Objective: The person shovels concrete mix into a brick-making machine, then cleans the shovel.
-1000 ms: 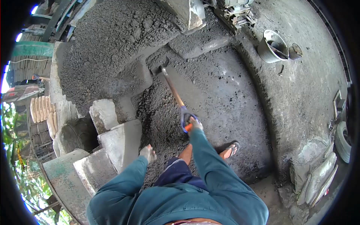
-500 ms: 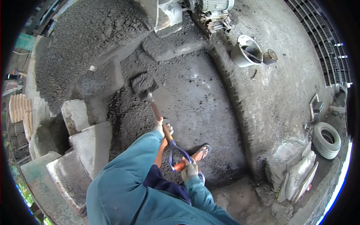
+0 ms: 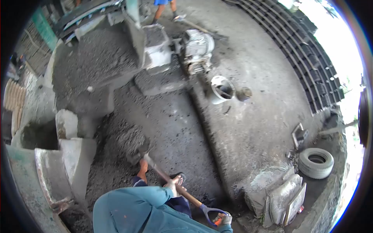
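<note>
I hold a long-handled shovel (image 3: 161,174) slantwise in front of my legs. My left hand (image 3: 173,186) is wrapped round the wooden shaft about halfway down. At the lower right, my right hand (image 3: 224,218) grips the blue and orange D-shaped handle. The blade (image 3: 143,147), smeared by motion, points up and left, close over the floor by my feet. Dark, wet-looking grainy mix (image 3: 130,140) lies right at the blade, overlapping it in this view. One foot in a flip-flop (image 3: 179,178) stands just beside the shaft.
A concrete trough (image 3: 101,88) heaped with dark mix is at the upper left. Beyond the raised ledge are a motor (image 3: 198,43), a white bucket (image 3: 222,90) and a small can (image 3: 244,93). A tyre (image 3: 316,163) and stacked sacks (image 3: 283,194) lie right. Another person's legs (image 3: 165,8) show at top.
The shovel blade has come back from near the trough toward my feet, and both hands have shifted down and the right hand rightward. My view has tilted, bringing another person's legs into sight.
</note>
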Demonstrator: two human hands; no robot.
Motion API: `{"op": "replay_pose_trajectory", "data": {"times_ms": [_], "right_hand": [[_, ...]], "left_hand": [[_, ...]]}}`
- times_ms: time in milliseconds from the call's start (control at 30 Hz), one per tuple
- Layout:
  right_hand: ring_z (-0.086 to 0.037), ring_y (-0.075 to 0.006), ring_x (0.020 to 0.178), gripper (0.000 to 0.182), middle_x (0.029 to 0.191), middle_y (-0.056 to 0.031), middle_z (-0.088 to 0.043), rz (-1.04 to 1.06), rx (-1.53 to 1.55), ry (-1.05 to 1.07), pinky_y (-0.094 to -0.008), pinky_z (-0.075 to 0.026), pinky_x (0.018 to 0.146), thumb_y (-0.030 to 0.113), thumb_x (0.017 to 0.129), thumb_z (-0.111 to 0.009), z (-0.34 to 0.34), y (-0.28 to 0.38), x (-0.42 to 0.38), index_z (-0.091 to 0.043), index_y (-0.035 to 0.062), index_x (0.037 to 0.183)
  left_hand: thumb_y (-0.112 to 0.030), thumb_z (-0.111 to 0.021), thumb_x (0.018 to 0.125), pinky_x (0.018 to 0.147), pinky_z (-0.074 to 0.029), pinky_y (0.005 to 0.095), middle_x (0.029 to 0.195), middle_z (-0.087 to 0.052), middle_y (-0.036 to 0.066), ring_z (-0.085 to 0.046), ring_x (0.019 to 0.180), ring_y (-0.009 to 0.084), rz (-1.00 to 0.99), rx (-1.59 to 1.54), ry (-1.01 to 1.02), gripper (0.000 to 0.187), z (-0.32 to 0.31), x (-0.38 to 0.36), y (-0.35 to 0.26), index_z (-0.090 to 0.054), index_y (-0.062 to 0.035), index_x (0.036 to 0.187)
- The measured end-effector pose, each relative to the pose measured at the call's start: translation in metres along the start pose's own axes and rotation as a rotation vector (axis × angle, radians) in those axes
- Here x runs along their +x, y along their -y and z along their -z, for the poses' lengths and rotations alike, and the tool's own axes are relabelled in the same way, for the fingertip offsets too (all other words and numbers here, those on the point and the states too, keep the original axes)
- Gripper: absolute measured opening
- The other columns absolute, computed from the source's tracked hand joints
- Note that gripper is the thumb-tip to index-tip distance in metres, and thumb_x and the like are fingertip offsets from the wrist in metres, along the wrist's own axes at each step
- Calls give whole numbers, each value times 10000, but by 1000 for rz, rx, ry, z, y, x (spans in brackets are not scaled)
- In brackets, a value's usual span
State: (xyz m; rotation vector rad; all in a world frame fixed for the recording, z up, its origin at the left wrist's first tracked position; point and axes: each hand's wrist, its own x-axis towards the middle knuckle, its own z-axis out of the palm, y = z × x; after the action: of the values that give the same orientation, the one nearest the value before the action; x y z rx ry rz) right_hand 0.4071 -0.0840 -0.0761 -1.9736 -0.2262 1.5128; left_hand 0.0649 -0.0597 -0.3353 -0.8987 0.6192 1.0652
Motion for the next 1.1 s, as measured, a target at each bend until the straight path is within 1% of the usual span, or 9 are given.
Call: {"op": "replay_pose_trajectory", "data": {"times_ms": [33, 100, 200, 300, 433, 567, 633, 833, 1100], "right_hand": [[-570, -303, 446, 119, 577, -154, -538, -60, 81, 66, -508, -540, 435, -85, 683, -615, 30, 8, 8, -571, -43, 785], [-571, -294, 444, 100, 582, -154, -547, -16, 19, 79, -493, -538, 424, -93, 679, -609, 56, 34, -5, -570, -34, 749], [-573, -296, 443, 177, 600, -164, -568, 42, -4, -62, -500, -529, 410, -110, 673, -637, 68, 43, -14, -577, -56, 831], [-578, -308, 460, 195, 600, -173, -568, 7, 65, -34, -509, -529, 423, -102, 682, -646, 82, 32, -15, -580, -53, 859], [-556, -292, 471, 109, 599, -143, -551, 75, 102, 180, -478, -519, 447, -33, 747, -632, 52, 8, -4, -584, -14, 842], [-570, -236, 556, 31, 692, -83, -584, 96, 303, 405, -412, -474, 498, 54, 829, -629, -62, 40, -5, -610, 64, 852], [-576, -238, 513, 89, 628, -85, -585, 146, 29, 453, -404, -460, 465, 98, 802, -685, -94, 70, -30, -614, 44, 793], [-617, -239, 542, 123, 680, -108, -635, 184, -58, 225, -397, -508, 496, 15, 731, -724, -35, 70, 8, -660, 21, 835], [-630, -187, 641, 171, 724, -71, -663, 298, -278, 174, -332, -527, 594, 26, 756, -700, -37, 83, 34, -692, 43, 926]], "left_hand": [[-401, -592, 928, 800, -460, 558, 1125, -637, 50, -593, 1023, 190, 60, -154, 19, 337, -6, -8, -4, -587, -136, 1136], [-474, -557, 929, 702, -477, 440, 802, -550, 69, -541, 755, 237, -54, -127, -416, 351, -157, -161, 0, -542, -124, 903], [-448, -583, 927, 672, -473, 475, 749, -436, 54, -486, 692, 234, -55, 16, -604, 346, -88, -86, -4, -442, -134, 954], [-431, -595, 925, 664, -464, 490, 758, -453, 48, -476, 640, 233, -226, 115, -651, 344, -119, -121, 7, -438, -140, 1021], [-389, -577, 944, 627, -452, 428, 665, -465, 21, -471, 588, 218, -291, 110, -334, 248, -176, -183, -31, -503, -174, 846], [-412, -596, 925, 547, -442, 397, 622, -489, -7, -477, 523, 196, -720, 359, 284, 306, -265, -254, -110, -455, -183, 780], [-425, -606, 922, 547, -445, 394, 629, -490, -11, -480, 532, 195, -829, 428, 173, 321, -296, -284, -117, -455, -182, 776], [-330, -572, 912, 726, -477, 527, 679, -483, 49, -511, 657, 262, -497, 209, -129, 288, -201, -257, -72, -418, -142, 756], [-397, -583, 890, 811, -465, 517, 713, -541, 64, -557, 714, 269, -574, 138, 105, 343, -159, -284, -34, -490, -107, 731]]}}
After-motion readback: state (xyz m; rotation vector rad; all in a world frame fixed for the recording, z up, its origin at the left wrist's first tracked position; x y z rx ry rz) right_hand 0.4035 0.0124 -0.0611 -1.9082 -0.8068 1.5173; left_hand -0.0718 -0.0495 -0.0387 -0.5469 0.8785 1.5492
